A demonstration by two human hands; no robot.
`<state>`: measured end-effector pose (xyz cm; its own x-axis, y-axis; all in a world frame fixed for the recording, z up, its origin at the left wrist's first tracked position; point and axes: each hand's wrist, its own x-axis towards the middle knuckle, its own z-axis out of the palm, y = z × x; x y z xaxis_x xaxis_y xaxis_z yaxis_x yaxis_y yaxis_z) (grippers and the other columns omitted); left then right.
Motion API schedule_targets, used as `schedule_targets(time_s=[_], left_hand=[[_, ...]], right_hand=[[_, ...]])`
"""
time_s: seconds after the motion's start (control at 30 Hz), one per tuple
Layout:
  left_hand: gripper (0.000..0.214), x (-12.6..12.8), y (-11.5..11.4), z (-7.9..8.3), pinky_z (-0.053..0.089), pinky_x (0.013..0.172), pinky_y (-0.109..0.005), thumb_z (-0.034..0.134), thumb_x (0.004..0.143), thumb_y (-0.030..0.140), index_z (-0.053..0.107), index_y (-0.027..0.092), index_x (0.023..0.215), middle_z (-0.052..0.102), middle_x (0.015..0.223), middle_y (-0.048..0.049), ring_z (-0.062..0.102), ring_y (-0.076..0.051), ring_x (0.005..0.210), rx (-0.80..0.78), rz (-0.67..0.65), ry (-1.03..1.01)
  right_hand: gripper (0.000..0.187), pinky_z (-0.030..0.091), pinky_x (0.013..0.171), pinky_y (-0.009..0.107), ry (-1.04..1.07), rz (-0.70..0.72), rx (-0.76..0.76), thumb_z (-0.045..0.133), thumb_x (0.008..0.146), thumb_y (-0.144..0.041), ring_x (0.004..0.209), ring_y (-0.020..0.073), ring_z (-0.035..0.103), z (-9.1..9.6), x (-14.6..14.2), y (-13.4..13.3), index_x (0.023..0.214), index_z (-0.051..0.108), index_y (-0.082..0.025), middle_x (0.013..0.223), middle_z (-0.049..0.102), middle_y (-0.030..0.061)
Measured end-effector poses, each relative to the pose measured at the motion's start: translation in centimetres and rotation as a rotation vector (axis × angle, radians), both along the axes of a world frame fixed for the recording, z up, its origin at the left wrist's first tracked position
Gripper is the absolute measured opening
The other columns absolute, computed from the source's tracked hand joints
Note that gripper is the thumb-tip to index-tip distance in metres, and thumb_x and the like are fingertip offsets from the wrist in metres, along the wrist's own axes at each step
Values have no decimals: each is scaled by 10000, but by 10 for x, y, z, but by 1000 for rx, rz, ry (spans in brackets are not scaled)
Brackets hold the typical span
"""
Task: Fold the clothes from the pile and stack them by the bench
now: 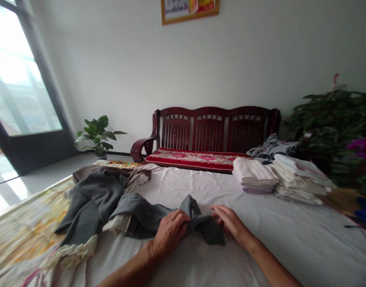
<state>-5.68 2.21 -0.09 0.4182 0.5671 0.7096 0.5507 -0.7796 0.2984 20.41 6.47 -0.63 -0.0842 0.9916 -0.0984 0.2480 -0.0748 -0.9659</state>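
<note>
Grey cloth [205, 233] lies on the pale sheet-covered surface [290, 243], right at the near edge between both hands. One end trails left toward a loose heap of grey and beige clothes [93, 199].

Handling, by the look of it: soft, limp and light, a thin knit or jersey that creases wherever it is pinched. No stiffness to hold a shape and nothing fragile. It probably drags a little on the sheet rather than sliding. Best taken at an edge or corner; a pinch in the middle only bunches it.

Left hand [171, 233] — fingers curled closed over a bunched fold of the cloth, thumb pressed on top.

Right hand [227, 221] — fingers straight and lying flat, slightly spread, gripping nothing, tips touching the cloth's right-hand edge.

Farther right, well apart: two stacks of folded towels [254, 175].
</note>
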Motion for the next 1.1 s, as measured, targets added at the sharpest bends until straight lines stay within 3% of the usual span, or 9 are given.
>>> schedule_targets(time_s=[0.1, 0.23, 0.37, 0.47, 0.57, 0.63, 0.83, 1.0, 1.1], left_hand=[[134, 0, -1, 0, 506, 773, -286, 454, 949, 142, 555, 213, 1003, 661, 899, -48, 634, -174, 832, 14, -34, -84], [154, 3, -4, -2, 507, 758, -283, 448, 932, 114, 534, 219, 1006, 664, 880, -44, 633, -170, 815, 65, -112, -115], [168, 7, -4, -3, 500, 744, -280, 450, 913, 98, 528, 227, 986, 675, 866, -35, 631, -163, 785, 105, -146, -105], [181, 6, -3, -1, 493, 749, -280, 439, 910, 86, 525, 229, 978, 681, 878, -36, 631, -159, 787, 129, -165, -104], [210, 4, -3, 2, 485, 742, -281, 418, 899, 66, 521, 232, 976, 675, 868, -36, 622, -158, 778, 141, -168, -104], [223, 3, -4, 3, 480, 732, -283, 408, 888, 60, 511, 234, 982, 666, 851, -35, 609, -159, 761, 137, -192, -100], [217, 5, -9, 8, 475, 725, -309, 390, 870, 81, 473, 237, 997, 640, 809, -43, 600, -173, 738, 136, -301, -71], [205, 6, -12, 12, 461, 683, -307, 366, 887, 94, 466, 239, 991, 635, 778, -41, 593, -174, 705, 160, -347, -65], [201, 6, -11, 12, 470, 692, -314, 360, 906, 109, 482, 238, 999, 636, 778, -42, 589, -176, 712, 160, -341, -65]], right_hand=[[549, 490, 655, 311, -108, 177, 94, 522, 832, -652, 752, 217, 643, 5, -5, 1, 986, 721, -164, 842, 728, 47], [467, 483, 880, 369, -216, 327, 121, 608, 804, -627, 929, 273, 653, 13, -17, -6, 882, 736, -184, 908, 748, 42], [456, 458, 985, 392, -108, 362, 123, 644, 806, -534, 1079, 280, 641, 19, -30, -16, 1102, 707, -193, 1116, 731, 73], [602, 418, 1059, 394, 18, 351, 106, 661, 801, -521, 1200, 271, 594, 20, -37, -20, 1293, 605, -178, 1277, 665, 108], [801, 430, 1047, 403, 55, 293, -33, 678, 768, -579, 1187, 281, 608, 19, -40, -22, 1418, 492, -150, 1291, 652, 138], [806, 454, 1012, 413, 74, 280, -108, 650, 784, -596, 1129, 284, 637, 18, -41, -23, 1430, 483, -145, 1223, 687, 129], [319, 475, 930, 363, 126, 482, -35, 624, 798, -347, 1023, 256, 641, 20, -49, -27, 1056, 729, -193, 1017, 743, 29], [183, 467, 829, 318, -38, 385, 155, 629, 711, -239, 910, 216, 590, 24, -56, -34, 870, 706, -191, 917, 689, 10], [99, 450, 791, 291, 68, 373, 163, 595, 756, -243, 857, 187, 568, 30, -52, -38, 812, 663, -200, 855, 646, -9]])
